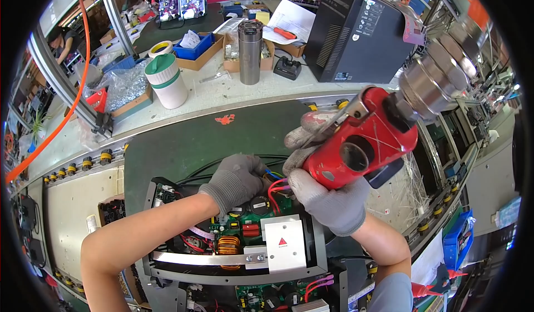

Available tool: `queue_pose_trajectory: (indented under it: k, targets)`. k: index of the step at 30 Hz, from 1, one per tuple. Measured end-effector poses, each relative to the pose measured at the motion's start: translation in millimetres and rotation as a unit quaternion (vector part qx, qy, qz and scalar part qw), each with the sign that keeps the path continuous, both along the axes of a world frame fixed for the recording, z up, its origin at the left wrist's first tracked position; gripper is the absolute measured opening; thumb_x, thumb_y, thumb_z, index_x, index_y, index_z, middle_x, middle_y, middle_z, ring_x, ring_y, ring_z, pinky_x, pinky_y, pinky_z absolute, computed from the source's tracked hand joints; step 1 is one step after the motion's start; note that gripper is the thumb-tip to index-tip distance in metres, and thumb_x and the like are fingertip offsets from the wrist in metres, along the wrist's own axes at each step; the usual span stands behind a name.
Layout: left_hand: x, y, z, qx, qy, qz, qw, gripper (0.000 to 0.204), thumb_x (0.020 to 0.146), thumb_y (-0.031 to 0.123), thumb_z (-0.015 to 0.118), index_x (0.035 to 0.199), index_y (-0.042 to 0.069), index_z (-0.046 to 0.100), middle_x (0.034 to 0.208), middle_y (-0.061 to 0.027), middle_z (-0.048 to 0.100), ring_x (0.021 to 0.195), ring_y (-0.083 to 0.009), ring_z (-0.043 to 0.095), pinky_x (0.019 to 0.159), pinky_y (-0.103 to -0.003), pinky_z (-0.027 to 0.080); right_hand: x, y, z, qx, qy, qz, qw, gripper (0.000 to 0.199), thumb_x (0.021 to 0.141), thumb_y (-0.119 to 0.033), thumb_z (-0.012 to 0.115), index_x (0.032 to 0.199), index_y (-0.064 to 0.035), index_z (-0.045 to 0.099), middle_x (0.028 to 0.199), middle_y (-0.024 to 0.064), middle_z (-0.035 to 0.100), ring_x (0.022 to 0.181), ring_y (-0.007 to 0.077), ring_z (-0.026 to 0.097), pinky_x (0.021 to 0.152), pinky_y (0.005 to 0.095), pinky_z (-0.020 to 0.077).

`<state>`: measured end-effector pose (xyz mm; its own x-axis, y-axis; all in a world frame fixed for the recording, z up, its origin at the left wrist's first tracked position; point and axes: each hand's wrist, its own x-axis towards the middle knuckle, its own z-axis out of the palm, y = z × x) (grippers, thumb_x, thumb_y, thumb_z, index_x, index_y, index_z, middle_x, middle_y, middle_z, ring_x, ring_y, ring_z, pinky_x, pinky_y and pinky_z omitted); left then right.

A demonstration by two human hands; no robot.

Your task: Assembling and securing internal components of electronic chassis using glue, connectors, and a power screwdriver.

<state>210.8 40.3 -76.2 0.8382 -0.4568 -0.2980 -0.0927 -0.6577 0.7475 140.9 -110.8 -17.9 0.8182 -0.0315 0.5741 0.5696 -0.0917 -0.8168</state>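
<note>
My right hand, in a grey glove, grips a red air tool with a metal lever and a large silver fitting at its upper right end. An orange hose joins that fitting. The tool's working end is hidden behind my fingers. My left hand, also gloved, is closed around thin blue and yellow wires at the far edge of a green circuit board. Pink wires loop up beside them. The board sits in a grey metal frame with a copper coil and a silver cover plate.
A second board lies nearer me. Beyond the green mat, a bench holds a white jar with a green lid, a steel tumbler and a black computer case. An orange hose hangs at the left.
</note>
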Motion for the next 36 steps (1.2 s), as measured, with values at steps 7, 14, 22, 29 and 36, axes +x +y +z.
queue_pose_trajectory:
  k: [7,14,22,29,36]
  targets:
    - [3.1,-0.7,0.2,0.046,-0.069,-0.078,0.994,0.025,0.071,0.020,0.067,0.091,0.003,0.066,0.083,-0.0164,0.065,0.078,-0.0274,0.062,0.073,-0.032,0.048,7.9,-3.6,-2.9,-0.096,0.021,-0.003,0.995,0.054,0.067,0.014,0.057,0.118,0.0009,0.042,0.103,0.0119,0.057,0.083,0.0125,0.057,0.071,0.0256,0.0479]
    - [6.3,2.0,-32.3,-0.094,-0.049,-0.069,0.992,0.024,0.073,0.020,0.063,0.092,0.006,0.066,0.085,-0.0157,0.065,0.082,-0.0289,0.062,0.075,-0.033,0.047,15.9,6.1,3.3,-0.139,-0.033,-0.047,0.989,0.053,0.064,0.015,0.059,0.113,0.0007,0.044,0.097,0.0102,0.057,0.084,0.0117,0.057,0.065,0.0226,0.0472]
    - [2.7,0.0,-1.9,0.072,-0.079,-0.119,0.987,0.025,0.073,0.020,0.062,0.092,0.005,0.065,0.083,-0.0163,0.064,0.080,-0.0295,0.062,0.075,-0.034,0.048,4.3,-1.9,-10.9,-0.123,-0.011,-0.036,0.992,0.055,0.065,0.016,0.057,0.116,0.0020,0.042,0.102,0.0122,0.056,0.086,0.0132,0.057,0.071,0.0246,0.0480]
    - [1.2,-0.1,12.8,0.072,-0.047,-0.101,0.991,0.025,0.072,0.021,0.062,0.091,0.004,0.065,0.082,-0.0172,0.064,0.079,-0.0313,0.061,0.073,-0.034,0.048,3.8,-0.9,-21.9,-0.075,0.012,-0.051,0.996,0.058,0.066,0.020,0.051,0.119,0.0006,0.040,0.106,0.0133,0.053,0.093,0.0158,0.055,0.075,0.0273,0.0476]
    - [2.5,-0.3,6.9,0.064,-0.035,-0.090,0.993,0.025,0.072,0.021,0.062,0.092,0.005,0.065,0.084,-0.0175,0.064,0.081,-0.0312,0.061,0.074,-0.035,0.048,6.2,1.9,-18.0,-0.065,0.036,-0.051,0.996,0.058,0.067,0.020,0.051,0.120,-0.0003,0.040,0.106,0.0124,0.053,0.091,0.0142,0.055,0.072,0.0264,0.0476]
